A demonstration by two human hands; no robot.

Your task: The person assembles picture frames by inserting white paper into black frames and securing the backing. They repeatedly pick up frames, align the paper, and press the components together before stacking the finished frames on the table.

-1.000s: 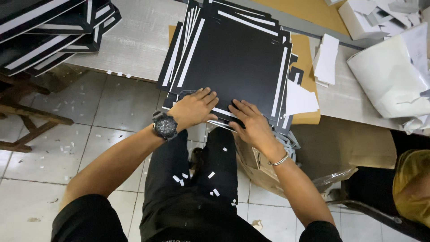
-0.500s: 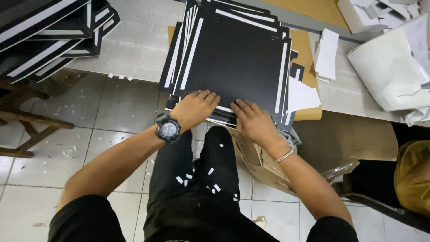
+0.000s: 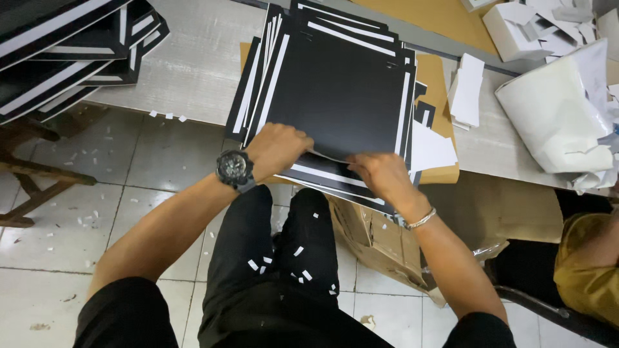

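The worktop [image 3: 187, 71] runs across the view beyond both hands, pale and grained. On it, straight ahead of the hands, lies a fanned stack of black sheets [image 3: 335, 96] with white edge strips, its near edge overhanging the worktop toward the person's lap. Far left of the left hand sits a second pile [image 3: 58, 51] of the same sheets. Right of the right hand lie white paper scraps [image 3: 467, 90] and a crumpled white bag [image 3: 561, 116]; below that hand stands a cardboard box [image 3: 380, 238] on the floor.

The left hand [image 3: 277, 148], watch [image 3: 233, 169] on its wrist, rests curled on the stack's near edge. The right hand [image 3: 380, 175], wearing a bracelet [image 3: 422, 219], pinches the near edge of the top sheet.

Compared with half a second ago, that edge is now lifted slightly and the hands sit farther apart.
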